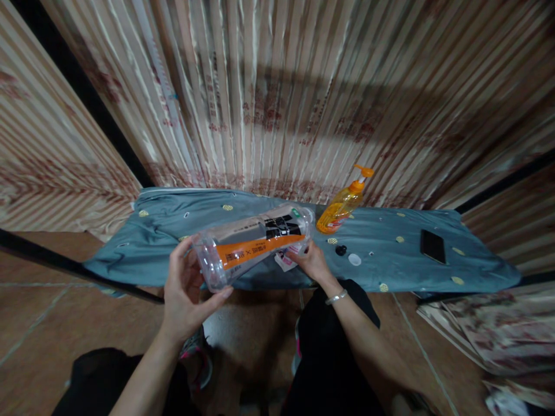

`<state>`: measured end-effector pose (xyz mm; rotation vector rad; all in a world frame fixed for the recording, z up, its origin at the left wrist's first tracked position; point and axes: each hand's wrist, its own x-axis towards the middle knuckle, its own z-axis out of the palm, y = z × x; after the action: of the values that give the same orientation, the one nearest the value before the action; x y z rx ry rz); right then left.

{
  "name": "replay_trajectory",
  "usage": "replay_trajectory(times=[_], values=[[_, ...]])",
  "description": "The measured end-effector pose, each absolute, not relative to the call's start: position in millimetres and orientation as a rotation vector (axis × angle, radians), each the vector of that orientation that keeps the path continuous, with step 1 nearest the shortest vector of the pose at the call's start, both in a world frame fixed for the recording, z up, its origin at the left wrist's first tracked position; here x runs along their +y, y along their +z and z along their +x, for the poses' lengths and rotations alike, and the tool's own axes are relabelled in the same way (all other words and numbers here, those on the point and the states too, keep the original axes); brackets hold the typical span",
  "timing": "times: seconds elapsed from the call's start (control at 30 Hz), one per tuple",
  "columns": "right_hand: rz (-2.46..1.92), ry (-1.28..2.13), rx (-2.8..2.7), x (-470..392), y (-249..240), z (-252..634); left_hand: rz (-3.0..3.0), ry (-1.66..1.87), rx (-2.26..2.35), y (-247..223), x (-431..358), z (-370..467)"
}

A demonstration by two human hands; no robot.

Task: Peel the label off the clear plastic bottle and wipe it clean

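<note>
A large clear plastic bottle with an orange and black label lies sideways in the air above the cloth-covered surface. Around its base, at the left end, my left hand is wrapped with the thumb below. My right hand holds the neck end at the right, and a silver bangle circles that wrist. Beneath the bottle, beside my right fingers, is a small white and pink packet. A pump bottle of yellow liquid stands just right of the neck end.
On the teal cloth are a small black cap, a white round disc and a dark phone farther right. Pleated curtains hang behind. Black metal poles slant at both sides.
</note>
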<state>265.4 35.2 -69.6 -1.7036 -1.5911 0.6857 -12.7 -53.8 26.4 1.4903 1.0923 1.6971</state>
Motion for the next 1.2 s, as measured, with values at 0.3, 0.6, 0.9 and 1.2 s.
replay_trajectory(times=[0.3, 0.6, 0.9, 1.2], values=[[-1.701, 0.692, -1.587, 34.3, -67.2, 264.9, 1.503, 1.681, 1.101, 25.2, -53.5, -13.7], [-1.699, 0.709, -1.577, 34.2, -66.5, 264.5, 1.487, 1.656, 1.118, 24.9, -54.0, -14.3], [-1.703, 0.687, -1.595, 34.8, -67.4, 264.8, 1.483, 1.666, 1.119, 23.3, -54.8, -14.0], [-1.698, 0.707, -1.581, 33.8, -64.7, 264.1, 1.490, 1.655, 1.130, 23.9, -55.3, -14.3]])
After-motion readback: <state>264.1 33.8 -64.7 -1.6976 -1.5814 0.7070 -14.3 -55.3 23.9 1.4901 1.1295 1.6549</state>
